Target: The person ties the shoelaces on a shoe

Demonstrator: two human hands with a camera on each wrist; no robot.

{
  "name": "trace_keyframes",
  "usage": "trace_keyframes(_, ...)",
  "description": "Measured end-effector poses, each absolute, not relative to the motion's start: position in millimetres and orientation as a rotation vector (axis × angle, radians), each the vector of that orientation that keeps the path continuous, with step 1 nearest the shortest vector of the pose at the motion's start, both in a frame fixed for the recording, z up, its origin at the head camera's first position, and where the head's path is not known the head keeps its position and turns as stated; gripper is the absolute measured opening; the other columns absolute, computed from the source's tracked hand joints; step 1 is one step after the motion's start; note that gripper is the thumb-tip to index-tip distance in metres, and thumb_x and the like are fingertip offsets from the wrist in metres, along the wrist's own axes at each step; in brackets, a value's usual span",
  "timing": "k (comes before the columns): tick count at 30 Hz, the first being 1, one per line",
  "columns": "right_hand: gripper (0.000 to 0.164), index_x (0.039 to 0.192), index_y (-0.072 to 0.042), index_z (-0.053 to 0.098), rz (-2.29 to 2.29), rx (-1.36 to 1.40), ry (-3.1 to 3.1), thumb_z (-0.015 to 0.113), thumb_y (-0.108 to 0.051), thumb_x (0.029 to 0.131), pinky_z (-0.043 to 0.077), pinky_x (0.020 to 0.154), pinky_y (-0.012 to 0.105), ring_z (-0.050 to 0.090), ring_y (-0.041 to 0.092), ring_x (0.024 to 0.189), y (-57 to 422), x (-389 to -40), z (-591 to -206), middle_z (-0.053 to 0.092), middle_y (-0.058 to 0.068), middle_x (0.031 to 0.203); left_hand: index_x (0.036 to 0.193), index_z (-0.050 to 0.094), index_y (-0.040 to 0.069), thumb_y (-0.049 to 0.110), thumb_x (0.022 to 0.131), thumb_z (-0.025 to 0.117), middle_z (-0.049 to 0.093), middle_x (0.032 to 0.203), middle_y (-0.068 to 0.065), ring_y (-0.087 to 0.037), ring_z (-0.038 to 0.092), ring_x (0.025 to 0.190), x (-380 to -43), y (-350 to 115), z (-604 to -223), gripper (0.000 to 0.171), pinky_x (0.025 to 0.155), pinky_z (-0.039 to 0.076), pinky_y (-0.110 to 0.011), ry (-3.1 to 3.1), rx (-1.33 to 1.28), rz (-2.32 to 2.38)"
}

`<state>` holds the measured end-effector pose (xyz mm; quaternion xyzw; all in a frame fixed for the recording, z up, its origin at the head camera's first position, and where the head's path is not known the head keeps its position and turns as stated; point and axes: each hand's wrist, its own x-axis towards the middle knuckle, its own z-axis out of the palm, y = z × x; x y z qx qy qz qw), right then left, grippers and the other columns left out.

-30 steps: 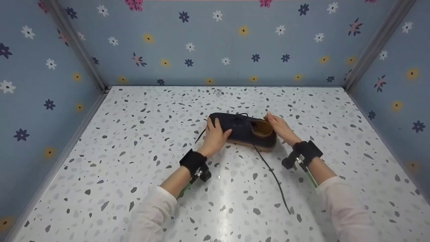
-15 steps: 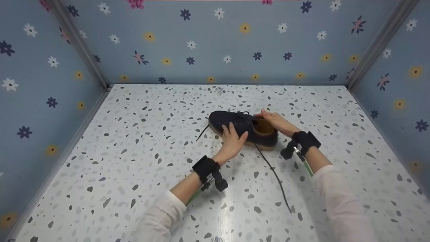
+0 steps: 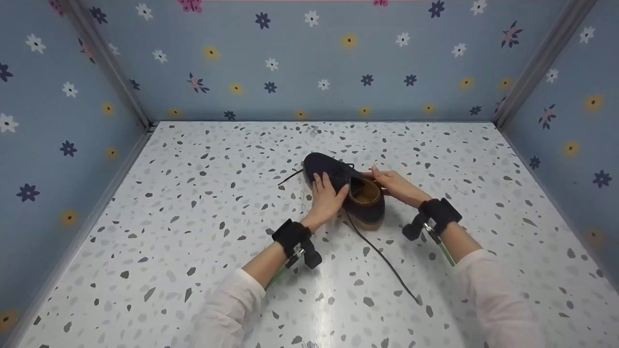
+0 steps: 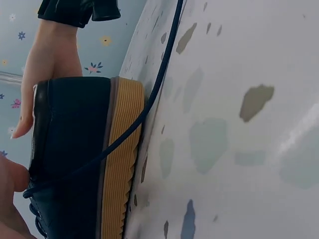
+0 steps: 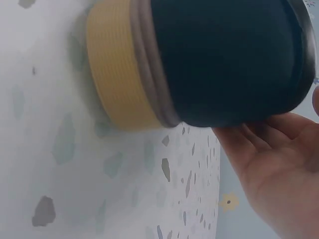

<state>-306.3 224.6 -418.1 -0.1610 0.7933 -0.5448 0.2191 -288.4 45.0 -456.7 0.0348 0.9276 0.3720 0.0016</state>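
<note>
A dark navy lace-up shoe (image 3: 323, 164) with a tan ribbed sole (image 4: 122, 149) lies on the speckled table, its toe toward the far left and heel toward me. My left hand (image 3: 326, 203) rests on its near side by the laces, fingers spread over the upper. At the far side of the collar is my right hand (image 3: 399, 187), its fingers (image 5: 269, 132) reaching behind the shoe's side. One long lace (image 3: 387, 263) trails from the near side toward me. Another lace end (image 3: 290, 177) sticks out left of the toe. The left fingertips are outside the left wrist view.
The white speckled tabletop (image 3: 217, 193) is bounded by a blue flowered panel (image 3: 309, 63) at the back and similar panels on both sides. Black wrist mounts (image 3: 292, 239) sit on both forearms.
The shoe has turned, its heel swinging left and toward me. My left hand has slid from the toe back toward the laces, and my right hand has shifted slightly left.
</note>
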Motion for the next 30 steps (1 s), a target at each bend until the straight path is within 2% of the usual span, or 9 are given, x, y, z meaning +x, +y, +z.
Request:
trace_keyframes(4, 0.042, 0.107, -0.013, 0.038, -1.55, -0.434, 2.187, 0.021, -0.037, 0.077, 0.028, 0.072, 0.032, 0.034, 0.015, 0.093, 222.7, -305.2, -421.3, 0.037, 0.002, 0.105, 0.116, -0.007, 0.008, 0.056, 0.065, 0.026, -0.019, 0.115, -0.015, -0.027, -0.012, 0.101, -320.8, 43.8, -502.3, 0.077, 0.079, 0.003, -0.038, 2.955, 0.18, 1.256)
trace_keyframes(8, 0.042, 0.107, -0.008, 0.037, -1.591, -0.432, 2.17, 0.023, -0.035, 0.078, 0.031, 0.069, 0.029, 0.034, 0.016, 0.093, 220.5, -302.3, -420.9, 0.036, 0.004, 0.106, 0.116, -0.005, 0.006, 0.05, 0.069, 0.031, -0.016, 0.115, -0.017, -0.029, -0.01, 0.101, -346.9, 39.6, -526.4, 0.074, 0.077, 0.007, -0.043, 2.916, 0.218, 1.224)
trace_keyframes(11, 0.044, 0.107, -0.006, 0.037, -1.598, -0.449, 2.162, 0.025, -0.037, 0.077, 0.032, 0.068, 0.028, 0.035, 0.015, 0.092, 218.0, -299.0, -419.3, 0.036, 0.004, 0.106, 0.116, -0.001, 0.004, 0.048, 0.07, 0.03, -0.011, 0.116, -0.018, -0.027, -0.006, 0.103, -323.2, 31.0, -488.6, 0.071, 0.078, 0.011, -0.039, 2.855, 0.252, 1.16)
trace_keyframes(13, 0.044, 0.107, -0.006, 0.037, -1.592, -0.469, 2.167, 0.025, -0.037, 0.077, 0.032, 0.068, 0.028, 0.036, 0.015, 0.091, 217.5, -297.7, -418.9, 0.037, 0.005, 0.105, 0.117, -0.001, 0.006, 0.054, 0.067, 0.026, -0.012, 0.117, -0.016, -0.024, -0.007, 0.103, -306.9, 25.7, -471.1, 0.074, 0.08, 0.01, -0.036, 2.868, 0.316, 1.147)
trace_keyframes(16, 0.045, 0.106, -0.004, 0.038, -1.576, -0.498, 2.21, 0.024, -0.036, 0.077, 0.033, 0.067, 0.028, 0.038, 0.016, 0.09, 217.6, -299.3, -419.6, 0.039, 0.007, 0.103, 0.116, 0.005, 0.001, 0.049, 0.07, 0.028, -0.003, 0.116, -0.02, -0.027, 0.001, 0.103, -283.8, 17.7, -436.7, 0.07, 0.08, 0.011, -0.032, 2.816, 0.356, 1.107)
trace_keyframes(19, 0.044, 0.104, -0.002, 0.04, -1.56, -0.513, 2.309, 0.026, -0.035, 0.078, 0.032, 0.068, 0.028, 0.038, 0.018, 0.089, 215.7, -306.4, -418.8, 0.04, 0.01, 0.102, 0.116, 0.007, 0.001, 0.05, 0.069, 0.028, -0.002, 0.116, -0.021, -0.028, 0.004, 0.103, -275.3, 17.3, -435.4, 0.071, 0.079, 0.016, -0.034, 2.894, 0.411, 1.101)
trace_keyframes(21, 0.044, 0.104, -0.001, 0.039, -1.521, -0.531, 2.41, 0.027, -0.034, 0.077, 0.031, 0.069, 0.028, 0.037, 0.017, 0.09, 211.9, -312.7, -415.9, 0.04, 0.01, 0.102, 0.116, 0.009, 0.002, 0.051, 0.068, 0.028, -0.004, 0.117, -0.019, -0.027, 0.0, 0.103, -263.9, 21.8, -432.5, 0.071, 0.078, 0.017, -0.034, 2.993, 0.467, 1.059)
trace_keyframes(25, 0.041, 0.108, -0.009, 0.036, -1.333, -0.621, 2.595, 0.028, -0.035, 0.077, 0.027, 0.073, 0.026, 0.033, 0.012, 0.094, 199.3, -326.9, -406.4, 0.036, 0.003, 0.106, 0.115, 0.014, 0.005, 0.052, 0.068, 0.026, -0.002, 0.118, -0.015, -0.022, -0.005, 0.104, -236.6, 38.8, -423.0, 0.068, 0.077, 0.02, -0.032, 3.212, 0.661, 0.892)
trace_keyframes(30, 0.041, 0.11, -0.016, 0.033, -1.095, -0.748, 2.616, 0.027, -0.038, 0.076, 0.021, 0.076, 0.029, 0.028, 0.012, 0.097, 179.2, -339.2, -397.8, 0.032, 0.0, 0.109, 0.113, 0.021, 0.005, 0.049, 0.071, 0.023, 0.011, 0.115, -0.015, -0.025, 0.003, 0.104, -208.8, 54.6, -417.2, 0.061, 0.078, 0.019, -0.033, 3.247, 0.916, 0.727)
